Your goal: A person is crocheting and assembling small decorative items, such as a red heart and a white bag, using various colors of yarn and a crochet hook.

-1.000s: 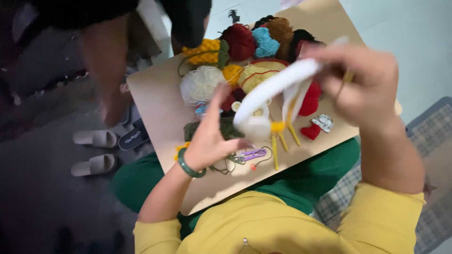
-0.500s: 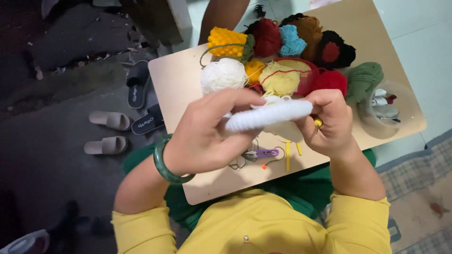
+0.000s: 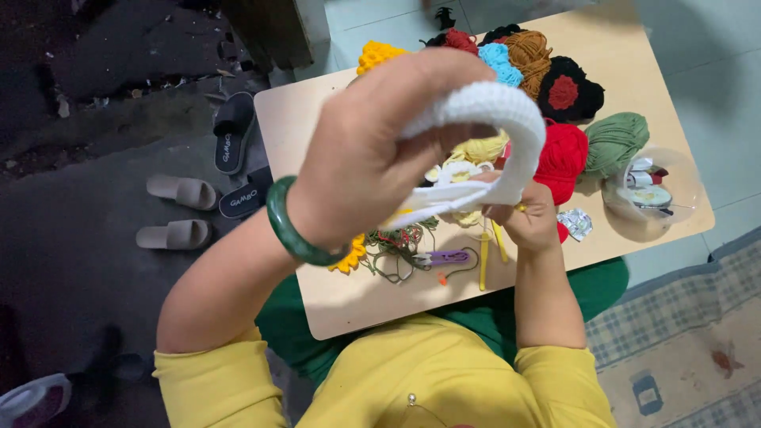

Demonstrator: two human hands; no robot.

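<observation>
A white crocheted band [image 3: 491, 107] arches between both hands above a small wooden table [image 3: 301, 135]. My left hand [image 3: 372, 150], with a green bangle [image 3: 293, 230] on the wrist, grips the band's upper left end, fingers curled over it. My right hand [image 3: 527, 218] pinches the band's lower end, and a yellow crochet hook [image 3: 501, 242] shows just below it. Under the hands lie balls of yarn: red [image 3: 564, 154], green [image 3: 614, 143], blue [image 3: 501, 62], brown [image 3: 529, 49] and yellow [image 3: 374, 54]. A black and red crocheted flower [image 3: 569, 95] sits at the back.
A purple thread snip [image 3: 444, 257] and tangled threads [image 3: 396, 246] lie near the table's front. A clear round container [image 3: 654, 194] with small items stands at the right edge. Slippers [image 3: 178, 190] and sandals [image 3: 231, 143] rest on the dark floor to the left. A checked rug [image 3: 690, 333] lies at the right.
My left hand has risen closer to the camera, bending the white band into a high arch. The right hand has shifted lower under it. The view has shifted left.
</observation>
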